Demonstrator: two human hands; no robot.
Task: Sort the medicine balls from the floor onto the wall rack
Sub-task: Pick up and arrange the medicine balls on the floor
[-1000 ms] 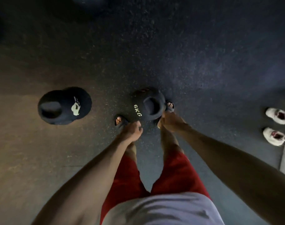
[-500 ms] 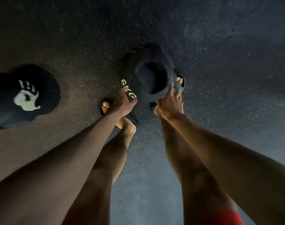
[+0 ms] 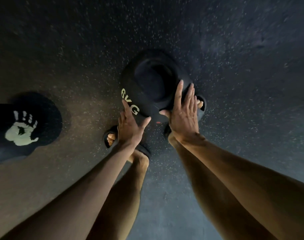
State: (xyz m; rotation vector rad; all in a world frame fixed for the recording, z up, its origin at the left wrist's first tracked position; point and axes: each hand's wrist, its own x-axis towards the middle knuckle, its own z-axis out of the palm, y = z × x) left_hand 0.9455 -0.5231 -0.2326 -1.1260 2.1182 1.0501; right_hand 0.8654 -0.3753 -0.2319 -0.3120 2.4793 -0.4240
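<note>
Both hands flat against 6KG ball sides.

We stand on a dark speckled rubber floor, brownish at the left and bluish grey towards the bottom. On our feet are black open-toed slide sandals, with toes showing at both.

Dark speckled rubber floor; dim light, warmer brown at the left.
</note>
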